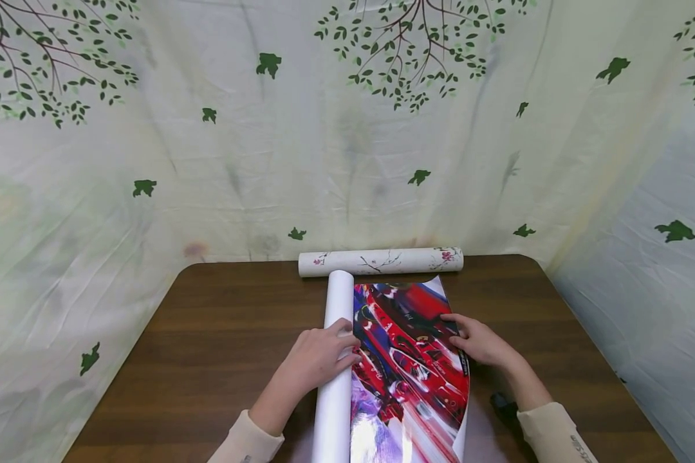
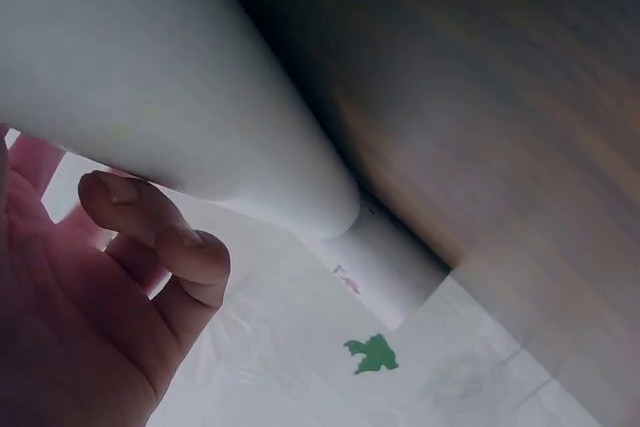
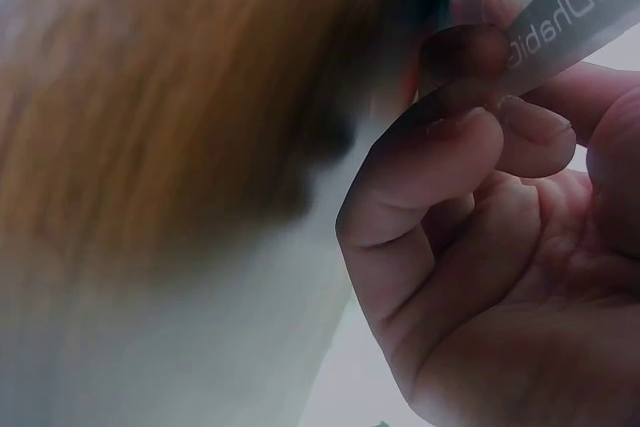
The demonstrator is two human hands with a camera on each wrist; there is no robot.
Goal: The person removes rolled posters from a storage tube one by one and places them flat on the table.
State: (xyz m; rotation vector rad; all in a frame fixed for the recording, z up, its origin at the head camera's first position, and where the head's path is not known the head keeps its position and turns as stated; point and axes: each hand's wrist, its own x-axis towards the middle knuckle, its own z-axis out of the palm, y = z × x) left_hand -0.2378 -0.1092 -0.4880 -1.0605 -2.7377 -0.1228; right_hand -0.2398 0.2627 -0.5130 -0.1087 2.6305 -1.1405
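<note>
A glossy poster (image 1: 408, 360) printed with red racing cars lies partly unrolled on the table. Its left side is still a thick white roll (image 1: 333, 418). My left hand (image 1: 315, 357) grips this roll from above, fingers bent over it; the left wrist view has the curled fingers (image 2: 190, 257) against its white surface. At the poster's right edge, my right hand (image 1: 482, 341) pinches the sheet between thumb and fingers. In the right wrist view, lettering shows on the sheet's edge (image 3: 570, 22) by the curled fingers (image 3: 430, 167). The poster's bottom end runs out of the head view.
Behind the poster, a second white roll (image 1: 382, 262) with a blossom-branch print lies crosswise along the back edge of the brown wooden table (image 1: 220, 341). A small dark object (image 1: 504, 406) sits beneath my right forearm. Cloth with leaf prints (image 1: 347, 148) hangs behind and at the sides.
</note>
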